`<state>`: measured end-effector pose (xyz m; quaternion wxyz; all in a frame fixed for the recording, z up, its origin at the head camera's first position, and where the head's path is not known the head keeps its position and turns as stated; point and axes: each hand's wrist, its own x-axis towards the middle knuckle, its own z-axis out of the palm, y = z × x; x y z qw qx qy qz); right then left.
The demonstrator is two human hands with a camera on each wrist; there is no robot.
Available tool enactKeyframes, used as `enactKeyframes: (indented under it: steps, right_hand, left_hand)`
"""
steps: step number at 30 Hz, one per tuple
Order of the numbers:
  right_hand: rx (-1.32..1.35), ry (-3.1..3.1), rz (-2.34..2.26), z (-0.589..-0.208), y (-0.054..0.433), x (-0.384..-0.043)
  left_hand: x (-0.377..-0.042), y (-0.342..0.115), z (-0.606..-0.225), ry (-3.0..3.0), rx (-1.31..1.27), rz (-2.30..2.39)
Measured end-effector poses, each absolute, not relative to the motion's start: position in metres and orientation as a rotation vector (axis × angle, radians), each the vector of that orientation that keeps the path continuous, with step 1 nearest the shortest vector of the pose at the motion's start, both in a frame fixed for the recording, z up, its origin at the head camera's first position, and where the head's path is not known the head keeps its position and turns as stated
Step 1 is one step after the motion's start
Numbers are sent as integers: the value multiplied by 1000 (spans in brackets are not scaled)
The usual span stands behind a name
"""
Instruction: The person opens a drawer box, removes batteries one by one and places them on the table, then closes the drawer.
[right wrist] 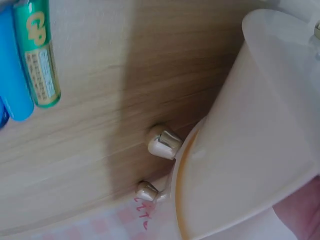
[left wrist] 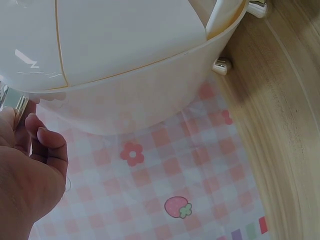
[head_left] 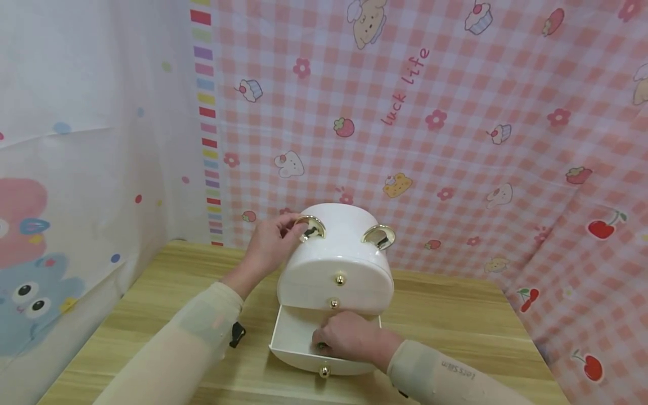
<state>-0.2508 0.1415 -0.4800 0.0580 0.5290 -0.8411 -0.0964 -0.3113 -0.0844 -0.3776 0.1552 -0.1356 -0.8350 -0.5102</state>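
Observation:
A white drawer box point(head_left: 336, 247) with two gold ears stands on the table. My left hand point(head_left: 275, 239) pinches the gold ear point(head_left: 314, 226) on the left side between thumb and fingers. In the left wrist view, the left hand point(left wrist: 37, 165) is beside the box's white wall point(left wrist: 140, 100). The bottom drawer point(head_left: 295, 332) is pulled out. Inside it, my right hand point(head_left: 351, 336) has curled fingers around a small dark greenish object point(head_left: 322, 345), mostly hidden. In the right wrist view, only part of that hand point(right wrist: 302, 210) shows past the drawer's white wall point(right wrist: 260, 130).
A green GP battery point(right wrist: 41, 60) and a blue cylinder point(right wrist: 14, 70) appear in the right wrist view; what supports them is unclear. Gold knobs point(head_left: 340, 279) dot the drawer fronts. Behind the wooden table point(head_left: 450, 315) hangs a pink checked cloth point(head_left: 385, 140).

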Motion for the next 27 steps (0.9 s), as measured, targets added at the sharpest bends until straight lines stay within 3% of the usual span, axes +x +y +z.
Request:
enactKeyframes:
  steps: [8, 18, 27]
  right_hand:
    - [1503, -2729, -149, -478, 150, -251]
    - [1739, -2655, -204, -469, 159, -251]
    - [1798, -2611, -243, -471, 159, -253]
  left_hand:
    - [-313, -83, -378, -2393, -384, -1461]
    - [-311, -85, -376, -2405, -379, -1475]
    - [-311, -85, -376, -2416, -378, -1455]
